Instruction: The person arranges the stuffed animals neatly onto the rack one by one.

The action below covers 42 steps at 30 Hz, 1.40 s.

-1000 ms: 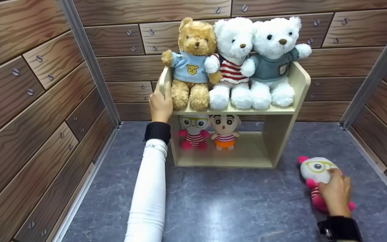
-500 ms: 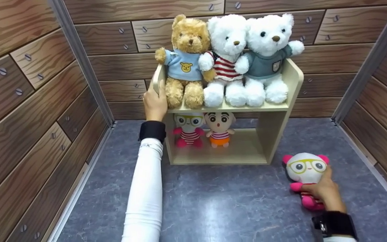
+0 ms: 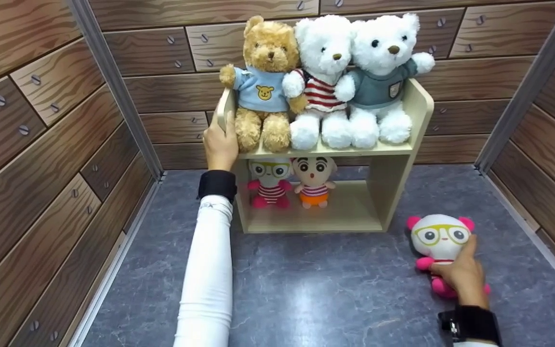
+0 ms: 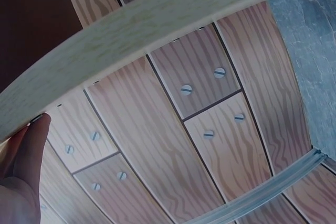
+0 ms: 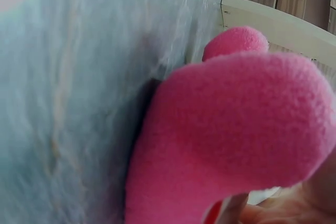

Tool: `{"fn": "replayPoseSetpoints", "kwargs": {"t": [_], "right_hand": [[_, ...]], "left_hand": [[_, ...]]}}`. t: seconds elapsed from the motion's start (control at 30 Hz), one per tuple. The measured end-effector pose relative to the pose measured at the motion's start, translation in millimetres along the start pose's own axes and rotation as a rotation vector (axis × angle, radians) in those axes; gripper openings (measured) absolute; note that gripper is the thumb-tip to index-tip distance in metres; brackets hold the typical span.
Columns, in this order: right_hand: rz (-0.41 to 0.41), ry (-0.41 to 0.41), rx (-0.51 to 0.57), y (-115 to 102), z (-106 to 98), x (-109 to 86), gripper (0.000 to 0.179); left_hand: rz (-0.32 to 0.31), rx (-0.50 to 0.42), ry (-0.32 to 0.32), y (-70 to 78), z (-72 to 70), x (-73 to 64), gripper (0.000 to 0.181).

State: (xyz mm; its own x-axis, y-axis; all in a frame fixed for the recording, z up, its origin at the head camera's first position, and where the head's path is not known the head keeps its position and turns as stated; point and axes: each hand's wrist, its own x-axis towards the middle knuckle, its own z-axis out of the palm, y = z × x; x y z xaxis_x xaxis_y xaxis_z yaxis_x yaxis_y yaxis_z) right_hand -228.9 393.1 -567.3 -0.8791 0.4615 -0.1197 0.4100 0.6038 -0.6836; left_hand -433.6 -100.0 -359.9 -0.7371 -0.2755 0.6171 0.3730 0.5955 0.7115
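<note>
My left hand (image 3: 221, 144) grips the upper left side panel of a pale wooden shelf (image 3: 395, 193), its thumb on the inner side. In the left wrist view the panel's edge (image 4: 131, 40) crosses above the fingers (image 4: 32, 150). At the lower right my right hand (image 3: 463, 274) holds a panda plush (image 3: 439, 238) with yellow glasses and pink ears around its body, thumb in front. The plush lies face up against the dark floor, its head toward the shelf. A rounded pink limb (image 5: 236, 119) fills much of the right wrist view; part of the striped body is hidden behind the hand.
A brown bear (image 3: 263, 91), a white bear in stripes (image 3: 325, 96) and a white bear in a green shirt (image 3: 381, 91) sit on top. Below stand another panda plush (image 3: 270, 185) and a boy doll (image 3: 313, 180). Wood-patterned walls (image 3: 22, 193) enclose the marbled floor (image 3: 306, 279).
The right hand has turned the panda plush so both eyes show, and shifted it slightly left; its grasp now sits lower, around the body. The left hand keeps its hold on the shelf.
</note>
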Motion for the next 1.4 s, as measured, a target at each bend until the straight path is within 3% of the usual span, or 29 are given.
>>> {"fn": "replayPoseSetpoints", "kwargs": {"t": [0.43,0.67,0.77,0.9,1.03,1.2,1.4], "right_hand": [[0.034,0.050,-0.032,0.4,8.5,-6.1,0.136],[0.027,0.006,-0.055,-1.4,6.7,-14.7,0.137],[0.012,0.006,-0.037,-2.3,8.6,-18.7,0.133],[-0.011,0.072,0.026,-4.6,15.7,-26.4,0.115],[-0.093,0.145,0.151,-12.6,29.5,-33.0,0.103],[-0.261,0.133,0.338,-33.6,56.1,-37.9,0.104],[-0.426,0.128,0.384,-70.3,89.1,-39.0,0.100]], "left_hand": [[0.003,-0.019,-0.004,-0.3,-0.3,-0.3,0.048],[-0.013,-0.006,-0.014,0.4,-0.4,-2.1,0.051],[-0.016,0.006,-0.005,0.5,-0.5,-1.4,0.050],[-0.004,0.000,-0.001,0.8,1.1,0.0,0.049],[0.007,-0.001,-0.014,3.0,2.7,1.5,0.050],[-0.006,0.010,-0.012,2.9,3.1,1.3,0.050],[-0.002,0.018,-0.003,-0.2,0.9,-0.2,0.049]]}}
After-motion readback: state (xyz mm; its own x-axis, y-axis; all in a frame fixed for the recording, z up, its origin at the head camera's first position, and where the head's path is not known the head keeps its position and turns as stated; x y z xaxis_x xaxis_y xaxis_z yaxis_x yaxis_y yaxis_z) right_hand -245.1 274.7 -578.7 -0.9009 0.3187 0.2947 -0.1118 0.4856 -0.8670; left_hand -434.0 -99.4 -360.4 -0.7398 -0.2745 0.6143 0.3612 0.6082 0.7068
